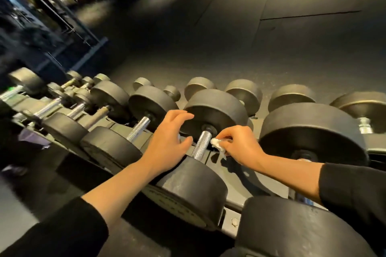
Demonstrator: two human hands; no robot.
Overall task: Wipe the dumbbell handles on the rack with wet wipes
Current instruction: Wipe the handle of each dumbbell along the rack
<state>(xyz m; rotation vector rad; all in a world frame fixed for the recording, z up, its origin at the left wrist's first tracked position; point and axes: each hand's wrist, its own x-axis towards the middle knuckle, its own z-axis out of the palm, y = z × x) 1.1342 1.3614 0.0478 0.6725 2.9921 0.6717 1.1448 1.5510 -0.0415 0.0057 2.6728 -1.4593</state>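
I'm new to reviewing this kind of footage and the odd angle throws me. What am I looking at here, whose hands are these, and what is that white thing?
There is one picture, taken by a wide-angle camera worn on a person's head, looking forward and down, so the two bare arms reaching in from the bottom are the wearer's own. In front of them is a gym rack holding rows of black dumbbells. The right hand pinches a crumpled white wet wipe against the side of a shiny metal dumbbell handle. The left hand hovers with relaxed fingers just left of that handle, near the dumbbell's far weight, and grips nothing. Behind the rack is dark gym floor; the blurred background shows other equipment.
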